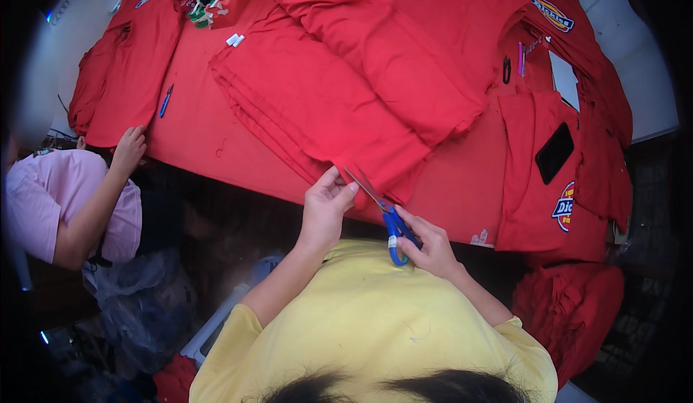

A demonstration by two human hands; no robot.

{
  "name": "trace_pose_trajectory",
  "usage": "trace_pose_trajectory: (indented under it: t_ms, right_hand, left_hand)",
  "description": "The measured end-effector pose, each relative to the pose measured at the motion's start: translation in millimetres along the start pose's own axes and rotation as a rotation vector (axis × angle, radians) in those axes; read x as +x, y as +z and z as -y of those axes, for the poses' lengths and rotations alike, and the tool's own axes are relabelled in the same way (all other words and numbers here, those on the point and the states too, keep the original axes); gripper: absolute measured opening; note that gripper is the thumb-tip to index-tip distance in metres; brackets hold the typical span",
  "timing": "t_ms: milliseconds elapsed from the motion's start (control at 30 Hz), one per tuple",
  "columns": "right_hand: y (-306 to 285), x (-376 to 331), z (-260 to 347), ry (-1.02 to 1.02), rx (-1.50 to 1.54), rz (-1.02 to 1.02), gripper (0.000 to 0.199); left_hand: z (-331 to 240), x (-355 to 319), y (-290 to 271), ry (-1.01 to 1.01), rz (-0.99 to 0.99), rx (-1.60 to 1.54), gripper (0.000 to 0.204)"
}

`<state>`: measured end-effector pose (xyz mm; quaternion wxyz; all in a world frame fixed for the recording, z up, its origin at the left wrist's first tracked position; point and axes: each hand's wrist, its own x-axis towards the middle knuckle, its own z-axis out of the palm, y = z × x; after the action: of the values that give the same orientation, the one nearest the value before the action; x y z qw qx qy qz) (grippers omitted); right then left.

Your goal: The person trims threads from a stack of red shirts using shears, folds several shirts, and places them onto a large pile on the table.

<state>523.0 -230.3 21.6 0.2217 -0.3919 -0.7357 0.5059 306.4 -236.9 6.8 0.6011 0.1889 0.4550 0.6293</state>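
The left hand (pixel 326 204) pinches, between thumb and fingertips, the near edge of the folded red garments (pixel 317 107), which lie at the red-topped table's (pixel 195 143) front and stretch away from it. Just right of that pinch, blue-handled scissors (pixel 390 224) slant up-left, tips beside the left hand, the nearer one to the cloth; the right hand (pixel 432 248) is wrapped around their handles.

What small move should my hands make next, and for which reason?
I would probably slide the left hand slightly away from the blue-handled scissors before closing them. It appears to pinch the edge of the red fabric, while the scissors, held in the right hand, point toward it with their tips very near its fingers.
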Motion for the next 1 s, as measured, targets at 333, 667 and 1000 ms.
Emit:
trace_pose_trajectory:
  t_ms: [333,667,1000]
  right_hand:
    - [-0.9,7.7,0.1,0.177,0.223,0.014,0.05]
    - [-0.3,11.6,-4.0,-0.053,0.062,-0.004,0.049]
    - [-6.6,24.9,-4.1,0.102,0.141,0.071,0.049]
  left_hand:
    - [-11.1,-10.2,11.4,-0.06,0.077,0.03,0.033]
    - [-10.4,-0.5,8.3,0.001,0.01,0.056,0.033]
    - [-0.1,13.3,-12.5,0.11,-0.021,0.08,0.034]
